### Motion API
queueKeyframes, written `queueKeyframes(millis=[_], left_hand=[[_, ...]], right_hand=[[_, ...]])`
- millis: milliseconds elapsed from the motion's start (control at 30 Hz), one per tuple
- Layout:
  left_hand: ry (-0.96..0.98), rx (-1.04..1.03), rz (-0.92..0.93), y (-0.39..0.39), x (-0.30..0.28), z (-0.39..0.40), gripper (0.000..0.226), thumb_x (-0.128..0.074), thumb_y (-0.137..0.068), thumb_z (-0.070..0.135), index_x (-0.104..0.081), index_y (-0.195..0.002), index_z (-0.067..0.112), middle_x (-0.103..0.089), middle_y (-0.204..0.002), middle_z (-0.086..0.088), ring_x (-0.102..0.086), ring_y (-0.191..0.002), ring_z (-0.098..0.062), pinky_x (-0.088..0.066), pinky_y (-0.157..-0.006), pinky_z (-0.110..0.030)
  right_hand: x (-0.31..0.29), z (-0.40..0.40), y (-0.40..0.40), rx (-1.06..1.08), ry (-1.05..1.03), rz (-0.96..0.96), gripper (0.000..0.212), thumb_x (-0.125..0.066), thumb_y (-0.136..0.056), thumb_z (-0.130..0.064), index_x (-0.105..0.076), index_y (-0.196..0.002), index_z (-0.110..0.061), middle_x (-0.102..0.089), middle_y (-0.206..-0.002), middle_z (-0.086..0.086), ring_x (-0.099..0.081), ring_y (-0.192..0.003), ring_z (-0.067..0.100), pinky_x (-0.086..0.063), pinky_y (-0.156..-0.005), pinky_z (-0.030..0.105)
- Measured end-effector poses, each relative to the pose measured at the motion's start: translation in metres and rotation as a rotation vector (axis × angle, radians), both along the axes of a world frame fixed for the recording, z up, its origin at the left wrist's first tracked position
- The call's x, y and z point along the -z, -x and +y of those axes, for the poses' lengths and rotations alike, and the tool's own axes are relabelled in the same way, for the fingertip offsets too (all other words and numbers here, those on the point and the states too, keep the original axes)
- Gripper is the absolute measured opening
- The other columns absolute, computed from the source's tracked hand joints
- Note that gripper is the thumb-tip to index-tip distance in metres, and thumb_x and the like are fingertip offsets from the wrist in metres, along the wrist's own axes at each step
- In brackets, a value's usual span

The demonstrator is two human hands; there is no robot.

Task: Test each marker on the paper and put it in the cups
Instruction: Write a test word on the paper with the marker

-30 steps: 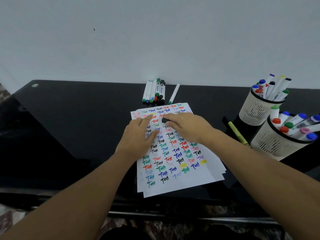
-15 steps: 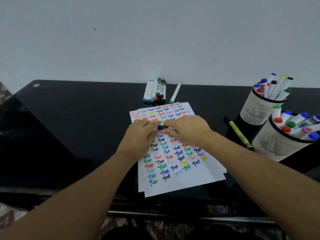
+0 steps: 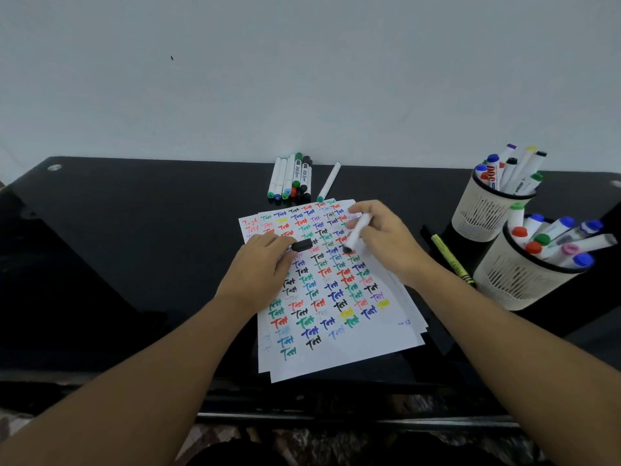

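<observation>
A black glossy desk [image 3: 134, 264] carries everything, and on it, under both hands, lies the stack of paper [image 3: 336, 351] already crowded with coloured "Test" marks, its bare strip along the near edge, toward the person from the hands. Off to the right of the right hand stand two mesh cups [image 3: 484, 213], one behind the other, both bristling with markers that look finished with; a yellow-green highlighter [image 3: 450, 257] lies on the desk between that hand and the cups. Beyond the hands a row of untested markers [image 3: 290, 178] waits against the wall. The right hand [image 3: 386, 243] grips the white marker [image 3: 358, 232] in curled fingers, its long axis slanting down and to the left so the dark tip hangs just over the sheet (whether it touches I cannot tell). The left hand [image 3: 258, 270] pinches the black cap [image 3: 302, 245] just left of that tip, apart from it. The coming stroke probably belongs to the right hand, with free paper lying nearer the body than the tip
</observation>
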State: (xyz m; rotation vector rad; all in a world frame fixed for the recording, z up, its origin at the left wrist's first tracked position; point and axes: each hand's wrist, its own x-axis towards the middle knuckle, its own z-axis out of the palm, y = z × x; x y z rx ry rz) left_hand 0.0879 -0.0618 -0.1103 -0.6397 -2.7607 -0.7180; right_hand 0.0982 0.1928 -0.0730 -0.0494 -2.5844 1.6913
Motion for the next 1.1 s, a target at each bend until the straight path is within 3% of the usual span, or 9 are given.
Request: queueKeyframes(millis=[67, 133, 233, 300, 367, 500, 633, 767, 1100], left_hand=[[-0.009, 0.005, 0.008, 0.001, 0.002, 0.000, 0.036, -0.054, -0.104, 0.033, -0.061, -0.136, 0.018, -0.061, -0.125, 0.005, -0.050, -0.115, -0.014, -0.045, -0.096, -0.033], [-0.011, 0.011, 0.022, 0.001, 0.004, -0.001, 0.035, -0.059, -0.100, 0.034, -0.065, -0.131, 0.018, -0.061, -0.121, 0.006, -0.051, -0.113, -0.014, -0.049, -0.094, -0.036], [-0.025, 0.011, 0.018, 0.001, 0.005, -0.001, 0.039, -0.063, -0.097, 0.038, -0.064, -0.132, 0.022, -0.057, -0.120, 0.009, -0.049, -0.113, -0.012, -0.050, -0.092, -0.035], [-0.026, 0.004, 0.003, 0.000, 0.004, -0.001, 0.046, -0.062, -0.097, 0.041, -0.059, -0.139, 0.026, -0.056, -0.124, 0.010, -0.047, -0.117, -0.011, -0.048, -0.094, -0.031], [-0.013, 0.000, 0.006, 0.001, 0.004, 0.000, 0.047, -0.062, -0.097, 0.043, -0.057, -0.142, 0.030, -0.056, -0.125, 0.011, -0.046, -0.118, -0.009, -0.046, -0.096, -0.030], [-0.003, 0.008, 0.028, 0.003, 0.004, 0.000, 0.039, -0.061, -0.098, 0.042, -0.064, -0.135, 0.030, -0.057, -0.120, 0.011, -0.047, -0.112, -0.009, -0.043, -0.090, -0.027], [0.012, 0.002, 0.043, 0.005, 0.006, 0.000, 0.038, -0.062, -0.098, 0.043, -0.065, -0.133, 0.029, -0.057, -0.119, 0.011, -0.047, -0.111, -0.008, -0.040, -0.088, -0.025], [0.007, 0.004, 0.048, 0.004, 0.006, 0.001, 0.038, -0.061, -0.098, 0.043, -0.065, -0.133, 0.028, -0.057, -0.118, 0.011, -0.046, -0.110, -0.008, -0.040, -0.087, -0.025], [0.013, 0.006, 0.056, 0.004, 0.007, 0.000, 0.037, -0.061, -0.098, 0.043, -0.067, -0.130, 0.027, -0.058, -0.117, 0.011, -0.047, -0.108, -0.010, -0.045, -0.088, -0.029]], right_hand=[[0.007, 0.007, -0.002, 0.009, 0.024, 0.028, 0.035, -0.062, -0.100, -0.006, -0.055, -0.114, -0.037, -0.069, -0.116, -0.002, -0.068, -0.103, 0.010, -0.054, -0.083, 0.034], [0.014, 0.012, -0.005, 0.042, 0.055, 0.062, 0.029, -0.071, -0.098, -0.014, -0.053, -0.107, -0.036, -0.072, -0.103, -0.010, -0.070, -0.100, 0.010, -0.058, -0.088, 0.043], [0.015, 0.012, -0.013, 0.103, 0.156, 0.144, 0.005, -0.057, -0.107, -0.036, -0.058, -0.104, -0.032, -0.066, -0.074, -0.009, -0.064, -0.074, 0.011, -0.055, -0.081, 0.044], [0.013, 0.011, -0.015, 0.141, 0.149, 0.155, 0.020, -0.050, -0.107, -0.049, -0.066, -0.107, -0.038, -0.060, -0.066, -0.010, -0.057, -0.067, 0.007, -0.051, -0.073, 0.035], [0.015, 0.011, -0.015, 0.175, 0.098, 0.146, 0.024, -0.050, -0.107, -0.049, -0.071, -0.110, -0.037, -0.063, -0.068, -0.012, -0.058, -0.069, 0.005, -0.051, -0.071, 0.032], [0.026, 0.013, -0.016, 0.248, 0.047, 0.128, 0.005, -0.062, -0.102, -0.031, -0.066, -0.099, -0.031, -0.071, -0.086, -0.004, -0.069, -0.086, 0.018, -0.058, -0.082, 0.045], [0.027, 0.012, -0.019, 0.216, 0.007, 0.116, 0.012, -0.065, -0.101, -0.034, -0.068, -0.094, -0.026, -0.070, -0.090, -0.007, -0.067, -0.088, 0.015, -0.055, -0.078, 0.037], [0.026, 0.012, -0.018, 0.200, -0.054, 0.090, 0.018, -0.056, -0.106, -0.037, -0.063, -0.098, -0.022, -0.066, -0.089, -0.011, -0.061, -0.080, 0.004, -0.046, -0.074, 0.029], [0.025, 0.009, -0.019, 0.186, -0.108, 0.053, 0.019, -0.053, -0.108, -0.038, -0.062, -0.093, -0.029, -0.067, -0.094, -0.010, -0.060, -0.083, 0.006, -0.044, -0.071, 0.029]])
